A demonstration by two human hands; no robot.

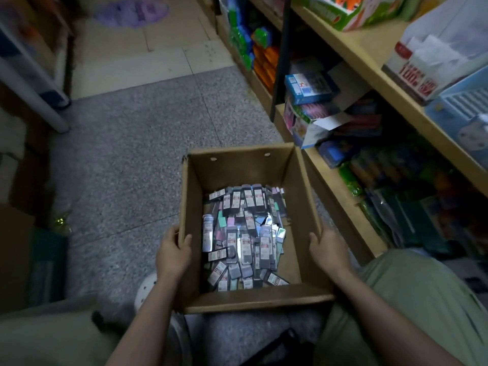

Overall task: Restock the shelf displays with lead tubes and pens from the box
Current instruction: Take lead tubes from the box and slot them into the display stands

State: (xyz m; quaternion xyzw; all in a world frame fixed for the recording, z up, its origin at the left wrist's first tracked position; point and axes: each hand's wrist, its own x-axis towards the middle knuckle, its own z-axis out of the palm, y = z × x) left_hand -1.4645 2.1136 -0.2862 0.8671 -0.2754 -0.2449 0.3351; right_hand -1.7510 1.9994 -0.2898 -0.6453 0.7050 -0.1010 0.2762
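My knees, in pale green trousers [412,294], frame the bottom of the scene as I crouch in a shop aisle. My left hand [173,253] grips the left wall of an open cardboard box [237,167], thumb hooked inside over the rim and fingers curled round the outside. My right hand [328,250] holds the right wall, thumb over the edge; its fingers are hidden behind the cardboard. The box sits between my knees, just beside the base of the shelving, and its bottom is heaped with small carded packs of lead tubes [244,233], most grey and black with white and red labels, a few pink, mint or blue. A white perforated shoe [146,289] shows below my left wrist. The box is over a grey speckled floor [126,159], which gives way farther off to beige tiles [126,59]. At right, wooden shelves [361,48] carry stacked goods: a blue boxed item [307,87] on the lower level, a pale blue plastic basket [459,104] above, and a green and orange carton [346,11] on the upper board farther back.
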